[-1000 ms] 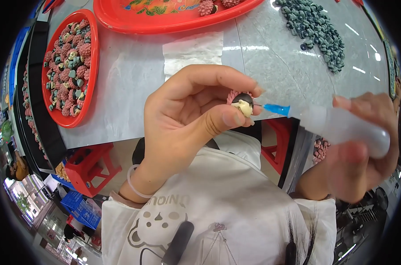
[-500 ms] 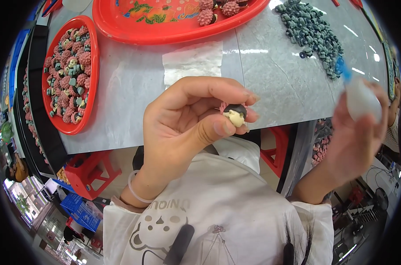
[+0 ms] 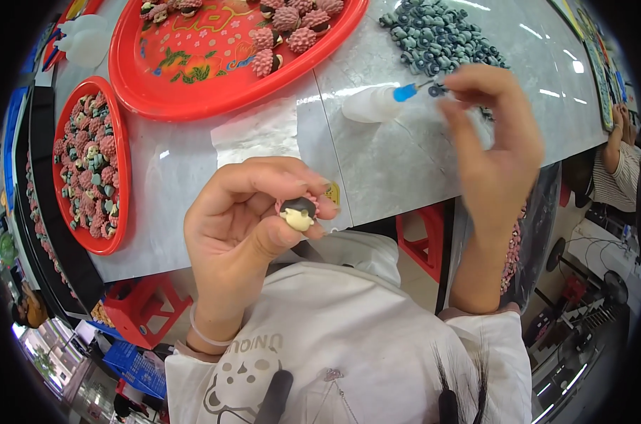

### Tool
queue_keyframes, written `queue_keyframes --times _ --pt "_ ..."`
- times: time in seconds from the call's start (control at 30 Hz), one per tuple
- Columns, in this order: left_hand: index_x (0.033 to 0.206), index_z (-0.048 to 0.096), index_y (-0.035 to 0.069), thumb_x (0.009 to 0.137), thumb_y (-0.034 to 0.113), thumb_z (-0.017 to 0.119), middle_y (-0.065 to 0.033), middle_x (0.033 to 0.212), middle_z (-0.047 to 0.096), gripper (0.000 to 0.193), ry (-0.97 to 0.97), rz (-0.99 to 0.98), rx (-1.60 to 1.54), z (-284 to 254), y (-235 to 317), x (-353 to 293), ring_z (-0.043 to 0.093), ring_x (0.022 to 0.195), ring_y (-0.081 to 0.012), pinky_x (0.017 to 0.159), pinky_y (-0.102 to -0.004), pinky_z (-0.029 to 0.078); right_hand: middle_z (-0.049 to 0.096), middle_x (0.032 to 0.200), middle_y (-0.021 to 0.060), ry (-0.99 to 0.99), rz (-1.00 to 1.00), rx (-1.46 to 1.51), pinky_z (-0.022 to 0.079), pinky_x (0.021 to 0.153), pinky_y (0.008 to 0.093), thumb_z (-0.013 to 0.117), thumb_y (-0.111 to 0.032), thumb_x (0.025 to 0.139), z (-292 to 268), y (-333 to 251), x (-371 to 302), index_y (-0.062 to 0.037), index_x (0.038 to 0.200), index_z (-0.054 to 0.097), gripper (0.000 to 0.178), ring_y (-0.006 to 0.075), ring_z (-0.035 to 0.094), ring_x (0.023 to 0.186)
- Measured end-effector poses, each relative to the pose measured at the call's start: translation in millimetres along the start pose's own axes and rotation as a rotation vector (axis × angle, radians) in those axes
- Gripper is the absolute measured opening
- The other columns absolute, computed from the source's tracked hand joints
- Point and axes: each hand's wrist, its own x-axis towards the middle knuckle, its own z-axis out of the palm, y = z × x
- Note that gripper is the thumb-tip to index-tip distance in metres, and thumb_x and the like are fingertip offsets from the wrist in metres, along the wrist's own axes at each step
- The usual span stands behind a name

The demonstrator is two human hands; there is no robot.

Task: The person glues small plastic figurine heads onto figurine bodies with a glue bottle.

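Note:
A small doll figure (image 3: 297, 220) with dark hair, a cream face and a knobbly pink back is pinched between the thumb and fingers of my left hand (image 3: 246, 222). My right hand (image 3: 493, 141), a little smeared by motion, is over the table with thumb and fingertips apart, beside a heap of small grey-green pieces (image 3: 440, 42). One dark ring-like piece (image 3: 437, 90) shows near its fingertips. Just left of that hand, a white squeeze bottle (image 3: 370, 104) with a blue needle tip lies tilted on the table, apart from the fingers.
A large red tray (image 3: 186, 106) at the back holds several pink figures. To the left, a smaller red tray (image 3: 124, 205) is full of pink and grey-green pieces. A paper sheet (image 3: 257, 134) lies ahead of my left hand. Another clear bottle (image 3: 84, 41) stands far left.
My right hand has let go of the squeeze bottle, now lying on the table, and is at the grey-green heap. The left hand still holds the doll figure, slightly turned. The view has shifted.

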Motion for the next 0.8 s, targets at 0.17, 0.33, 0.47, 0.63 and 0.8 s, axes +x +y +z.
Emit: queue_keyframes --times 0.17,0.33,0.47,0.63,0.8 --pt "0.093 0.049 -0.005 0.076 0.010 0.060 -0.0181 0.092 0.052 0.025 -0.014 -0.041 -0.010 0.6 -0.4 2.4 0.057 0.079 -0.0210 0.063 -0.0247 0.051 0.055 0.074 0.0073 -0.020 0.018 -0.211 0.042 0.055 0.0248 0.060 0.003 0.064 7.8 4.8 -2.6 -0.0020 0.077 0.058 0.014 0.0184 0.054 0.061" --pt "0.091 0.047 -0.002 0.075 0.016 0.061 -0.0157 0.091 0.051 0.028 0.005 -0.058 0.055 6.3 2.8 2.2 0.056 0.075 -0.0186 0.059 -0.0220 0.049 0.055 0.076 0.0053 0.086 0.025 -0.226 0.040 0.055 0.0214 0.060 0.004 0.065 -4.3 5.1 2.3 -0.0005 0.079 0.058 0.014 0.0121 0.050 0.061" --pt "0.093 0.049 -0.007 0.075 0.005 0.059 -0.0185 0.092 0.051 0.024 -0.031 -0.054 -0.046 3.2 0.9 0.8 0.056 0.079 -0.0215 0.065 -0.0260 0.052 0.055 0.076 0.0052 0.035 -0.075 -0.274 0.040 0.055 0.0208 0.061 0.004 0.065 1.8 13.0 3.5 0.0005 0.078 0.058 0.013 0.0114 0.050 0.060" --pt "0.093 0.049 -0.007 0.075 0.004 0.059 -0.0182 0.092 0.051 0.024 -0.065 -0.036 -0.054 3.6 -0.1 0.6 0.056 0.079 -0.0214 0.065 -0.0263 0.052 0.056 0.076 0.0058 -0.007 -0.012 -0.326 0.039 0.053 0.0205 0.061 0.004 0.066 2.7 9.1 3.6 0.0007 0.076 0.057 0.012 0.0111 0.050 0.058" --pt "0.093 0.049 -0.007 0.075 0.005 0.059 -0.0181 0.092 0.051 0.024 -0.052 -0.039 -0.044 3.1 2.3 -0.6 0.056 0.079 -0.0213 0.066 -0.0266 0.052 0.056 0.080 0.0053 -0.039 0.088 -0.197 0.039 0.056 0.0195 0.056 0.002 0.071 -2.9 6.1 3.6 0.0001 0.083 0.059 0.012 0.0096 0.050 0.063"
